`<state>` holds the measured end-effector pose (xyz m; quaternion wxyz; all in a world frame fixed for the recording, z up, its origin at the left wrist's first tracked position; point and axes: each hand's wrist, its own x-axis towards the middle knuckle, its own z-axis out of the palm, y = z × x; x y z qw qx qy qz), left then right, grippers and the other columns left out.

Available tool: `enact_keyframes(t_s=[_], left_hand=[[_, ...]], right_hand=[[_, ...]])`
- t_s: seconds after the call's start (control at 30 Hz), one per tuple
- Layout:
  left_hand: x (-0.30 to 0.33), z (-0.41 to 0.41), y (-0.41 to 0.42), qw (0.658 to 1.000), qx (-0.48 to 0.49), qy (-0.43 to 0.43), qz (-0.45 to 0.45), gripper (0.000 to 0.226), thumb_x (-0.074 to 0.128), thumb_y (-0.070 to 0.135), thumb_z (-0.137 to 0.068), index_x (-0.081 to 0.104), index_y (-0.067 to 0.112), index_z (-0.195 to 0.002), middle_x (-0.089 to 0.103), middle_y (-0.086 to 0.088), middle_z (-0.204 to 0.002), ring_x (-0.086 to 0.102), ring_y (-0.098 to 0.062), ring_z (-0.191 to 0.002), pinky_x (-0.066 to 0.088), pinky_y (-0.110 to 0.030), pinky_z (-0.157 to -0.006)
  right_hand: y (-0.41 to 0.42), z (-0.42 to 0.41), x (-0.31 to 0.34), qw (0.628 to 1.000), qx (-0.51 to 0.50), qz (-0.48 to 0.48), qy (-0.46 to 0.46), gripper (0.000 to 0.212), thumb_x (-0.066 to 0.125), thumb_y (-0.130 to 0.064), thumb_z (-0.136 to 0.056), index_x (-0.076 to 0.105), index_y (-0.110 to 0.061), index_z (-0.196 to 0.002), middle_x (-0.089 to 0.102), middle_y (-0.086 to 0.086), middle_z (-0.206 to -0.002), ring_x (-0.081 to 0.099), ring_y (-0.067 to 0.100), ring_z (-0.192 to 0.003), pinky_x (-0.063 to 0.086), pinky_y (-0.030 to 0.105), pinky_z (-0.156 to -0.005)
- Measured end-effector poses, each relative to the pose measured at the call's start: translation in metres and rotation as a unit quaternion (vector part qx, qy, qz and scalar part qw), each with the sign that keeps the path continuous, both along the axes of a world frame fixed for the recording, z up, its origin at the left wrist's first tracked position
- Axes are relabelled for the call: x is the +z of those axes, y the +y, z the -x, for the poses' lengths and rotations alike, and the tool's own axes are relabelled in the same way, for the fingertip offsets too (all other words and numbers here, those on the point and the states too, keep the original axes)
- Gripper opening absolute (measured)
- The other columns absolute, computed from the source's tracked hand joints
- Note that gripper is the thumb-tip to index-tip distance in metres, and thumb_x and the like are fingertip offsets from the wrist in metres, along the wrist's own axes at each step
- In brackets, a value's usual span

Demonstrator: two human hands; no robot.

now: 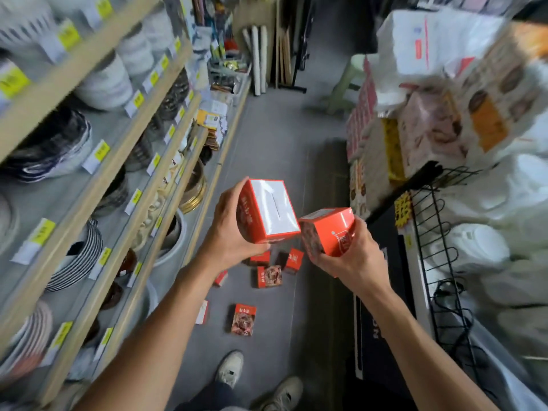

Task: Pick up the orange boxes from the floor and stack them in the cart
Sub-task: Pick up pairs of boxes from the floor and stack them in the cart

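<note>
You stand in an aisle with the shelf (98,161) of bowls on your left and the wire cart (439,221) on your right. Your left hand (229,229) has its grip closed around one orange box (268,210), and your right hand (353,259) grips another box (329,229), just left of the cart. More boxes (268,275) lie on the floor (275,149) below them.

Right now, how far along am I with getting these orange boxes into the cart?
Done: nothing visibly stacked yet. In hand: the left hand holds one orange box, the right hand another. Left: about six boxes still on the floor, such as this one.
</note>
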<state>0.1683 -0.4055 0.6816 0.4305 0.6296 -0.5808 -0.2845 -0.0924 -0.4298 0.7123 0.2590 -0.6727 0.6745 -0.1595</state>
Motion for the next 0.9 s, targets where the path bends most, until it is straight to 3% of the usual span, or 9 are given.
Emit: enact_keyframes(t_s=[0.2, 0.37, 0.43, 0.53, 0.6, 0.7, 0.8, 0.83, 0.9], left_hand=[[0.055, -0.023, 0.043, 0.998, 0.047, 0.002, 0.030, 0.131, 0.098, 0.036, -0.048, 0.022, 0.040, -0.154, 0.035, 0.018, -0.147, 0.031, 0.007, -0.139, 0.029, -0.014, -0.111], [0.103, -0.017, 0.087, 0.992, 0.113, 0.008, 0.062, 0.131, 0.098, 0.038, -0.043, 0.024, 0.048, -0.150, 0.039, 0.015, -0.148, 0.038, -0.003, -0.140, 0.037, -0.037, -0.116], [0.123, -0.004, 0.110, 0.985, 0.154, 0.014, 0.081, 0.132, 0.098, 0.037, -0.041, 0.025, 0.046, -0.151, 0.041, 0.012, -0.149, 0.040, 0.001, -0.138, 0.037, -0.031, -0.116], [0.148, 0.009, 0.143, 0.976, 0.191, 0.021, 0.100, 0.131, 0.093, 0.044, -0.040, 0.027, 0.037, -0.152, 0.044, 0.014, -0.149, 0.041, 0.010, -0.134, 0.033, -0.009, -0.107], [0.161, 0.020, 0.170, 0.966, 0.234, 0.021, 0.106, 0.132, 0.094, 0.044, -0.039, 0.028, 0.036, -0.153, 0.044, 0.014, -0.150, 0.042, 0.006, -0.136, 0.034, -0.012, -0.107], [0.180, 0.030, 0.214, 0.951, 0.288, 0.012, 0.111, 0.131, 0.097, 0.037, -0.038, 0.028, 0.048, -0.149, 0.044, 0.020, -0.148, 0.042, 0.009, -0.135, 0.035, -0.016, -0.107], [0.194, 0.032, 0.258, 0.939, 0.327, -0.007, 0.109, 0.132, 0.101, 0.009, -0.046, 0.028, 0.039, -0.151, 0.045, 0.015, -0.146, 0.043, 0.017, -0.126, 0.036, -0.002, -0.096], [0.199, 0.032, 0.275, 0.934, 0.339, -0.012, 0.108, 0.130, 0.100, 0.006, -0.048, 0.027, 0.041, -0.151, 0.045, 0.016, -0.146, 0.043, 0.018, -0.127, 0.036, -0.002, -0.096], [0.206, 0.030, 0.309, 0.924, 0.367, -0.031, 0.100, 0.131, 0.101, 0.020, -0.049, 0.025, 0.049, -0.151, 0.041, 0.020, -0.151, 0.040, 0.008, -0.136, 0.038, -0.019, -0.107]], right_hand=[[-0.001, -0.025, 0.062, 0.997, 0.051, 0.054, -0.007, 0.108, 0.084, -0.066, -0.060, 0.031, -0.030, -0.147, 0.058, 0.000, -0.135, 0.062, 0.026, -0.115, 0.055, 0.050, -0.093], [0.001, -0.031, 0.099, 0.987, 0.127, 0.092, -0.028, 0.100, 0.082, -0.066, -0.061, 0.036, -0.029, -0.141, 0.063, 0.001, -0.128, 0.065, 0.030, -0.109, 0.054, 0.047, -0.091], [0.006, -0.027, 0.115, 0.980, 0.164, 0.107, -0.044, 0.098, 0.084, -0.062, -0.062, 0.038, -0.027, -0.141, 0.064, 0.002, -0.127, 0.065, 0.031, -0.109, 0.055, 0.046, -0.090], [0.010, -0.030, 0.130, 0.968, 0.207, 0.131, -0.050, 0.091, 0.081, -0.064, -0.060, 0.040, -0.028, -0.134, 0.067, 0.003, -0.122, 0.066, 0.032, -0.105, 0.056, 0.046, -0.085], [0.018, -0.032, 0.143, 0.954, 0.257, 0.143, -0.061, 0.092, 0.080, -0.068, -0.062, 0.038, -0.030, -0.135, 0.066, 0.002, -0.123, 0.067, 0.031, -0.104, 0.057, 0.046, -0.084], [0.034, -0.044, 0.157, 0.933, 0.319, 0.149, -0.076, 0.098, 0.081, -0.068, -0.062, 0.035, -0.029, -0.141, 0.067, 0.002, -0.122, 0.067, 0.032, -0.103, 0.057, 0.046, -0.084], [0.057, -0.063, 0.168, 0.914, 0.361, 0.153, -0.104, 0.093, 0.082, -0.060, -0.061, 0.038, -0.029, -0.138, 0.068, 0.002, -0.114, 0.065, 0.034, -0.101, 0.054, 0.045, -0.080], [0.066, -0.071, 0.171, 0.906, 0.379, 0.153, -0.110, 0.093, 0.082, -0.058, -0.061, 0.039, -0.029, -0.138, 0.068, 0.001, -0.114, 0.065, 0.034, -0.101, 0.053, 0.043, -0.079], [0.086, -0.089, 0.178, 0.887, 0.419, 0.152, -0.117, 0.093, 0.083, -0.053, -0.062, 0.039, -0.027, -0.140, 0.067, 0.001, -0.115, 0.064, 0.032, -0.103, 0.048, 0.038, -0.074]])
